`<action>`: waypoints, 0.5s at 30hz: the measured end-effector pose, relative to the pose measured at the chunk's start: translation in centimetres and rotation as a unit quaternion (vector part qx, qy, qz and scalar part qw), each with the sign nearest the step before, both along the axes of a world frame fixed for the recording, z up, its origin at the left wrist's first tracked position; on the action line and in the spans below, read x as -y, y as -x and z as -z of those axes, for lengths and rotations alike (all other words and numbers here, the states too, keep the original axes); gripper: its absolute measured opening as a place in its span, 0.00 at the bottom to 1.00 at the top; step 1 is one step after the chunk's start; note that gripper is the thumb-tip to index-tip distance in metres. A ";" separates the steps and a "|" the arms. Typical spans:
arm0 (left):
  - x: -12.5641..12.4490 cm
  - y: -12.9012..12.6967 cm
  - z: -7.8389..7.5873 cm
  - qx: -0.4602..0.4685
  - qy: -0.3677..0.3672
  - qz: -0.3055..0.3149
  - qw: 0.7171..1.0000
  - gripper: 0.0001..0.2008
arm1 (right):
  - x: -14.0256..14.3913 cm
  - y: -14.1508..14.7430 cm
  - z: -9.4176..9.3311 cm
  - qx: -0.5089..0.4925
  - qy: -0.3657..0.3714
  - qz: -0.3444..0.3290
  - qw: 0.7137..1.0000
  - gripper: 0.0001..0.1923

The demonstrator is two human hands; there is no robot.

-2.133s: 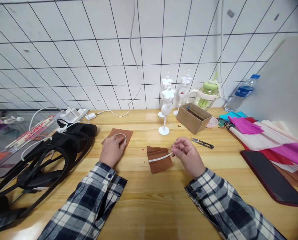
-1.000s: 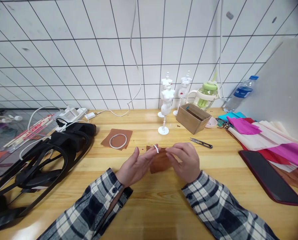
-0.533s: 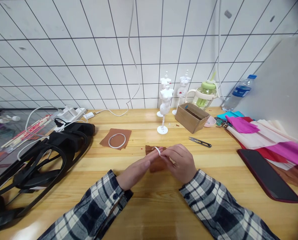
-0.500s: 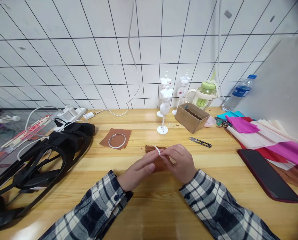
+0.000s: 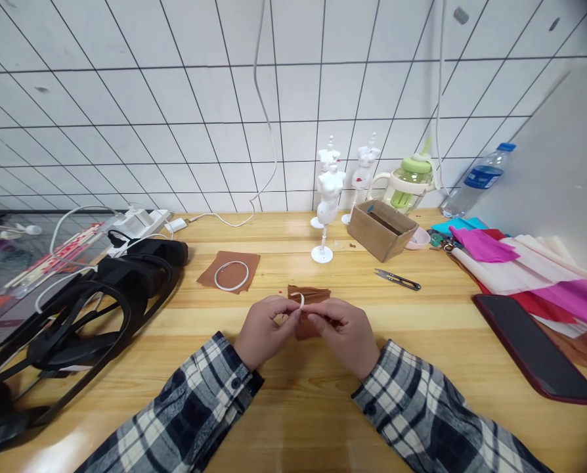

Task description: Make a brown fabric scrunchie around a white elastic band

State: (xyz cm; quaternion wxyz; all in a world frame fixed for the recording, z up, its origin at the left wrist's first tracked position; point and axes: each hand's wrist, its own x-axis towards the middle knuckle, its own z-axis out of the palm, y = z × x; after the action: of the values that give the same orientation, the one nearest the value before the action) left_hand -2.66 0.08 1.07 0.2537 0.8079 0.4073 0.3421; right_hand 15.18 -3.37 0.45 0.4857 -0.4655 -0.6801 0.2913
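Note:
My left hand and my right hand meet at the front middle of the table, thumb and fingers pinched. Between their fingertips a short, thin white strip sticks up in a slight curve. Both hands appear to grip it, though its lower end is hidden by the fingers. Under the fingertips lies a small piece of brown cloth, creased along its far edge and partly covered by the hands. Farther left, a white ring rests on a flat brown cloth square.
Thread snips lie to the right, near a cardboard box. White mini mannequins stand at the back. A phone and coloured cloths are at right. Black straps and a power strip occupy the left.
My left hand has gone from flat, outstretched fingers to a pinch at the white strip. The strip now stands more upright, and my right hand stays close beside it.

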 end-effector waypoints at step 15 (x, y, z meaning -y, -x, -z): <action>0.3 -0.7 -0.2 0.115 0.179 0.024 0.977 0.13 | -0.1 -0.4 0.4 0.142 -0.087 0.006 0.986 0.13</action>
State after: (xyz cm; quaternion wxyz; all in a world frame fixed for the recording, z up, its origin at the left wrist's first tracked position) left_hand -1.93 -0.25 1.23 0.4471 0.7141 0.4108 0.3483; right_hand 15.61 -3.25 0.07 0.4244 -0.4622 -0.7621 0.1597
